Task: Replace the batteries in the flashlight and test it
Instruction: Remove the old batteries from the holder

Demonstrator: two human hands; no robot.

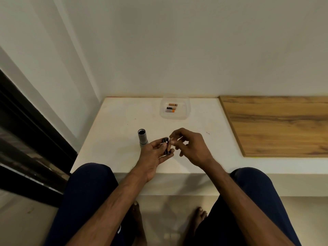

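Observation:
A grey flashlight body (142,137) stands upright on the white table (110,132) with its open end up, just left of my hands. My left hand (152,155) holds a black battery holder (165,146) over the table's front part. My right hand (190,148) pinches a copper-coloured battery (169,145) at its top end, and the battery lies against the holder. A clear plastic tray (182,110) at the back of the table holds three small batteries (171,108).
A wooden board (276,125) covers the table's right part. Walls rise behind and to the left, with a dark frame (32,139) at far left. My knees and bare feet show below the table's front edge.

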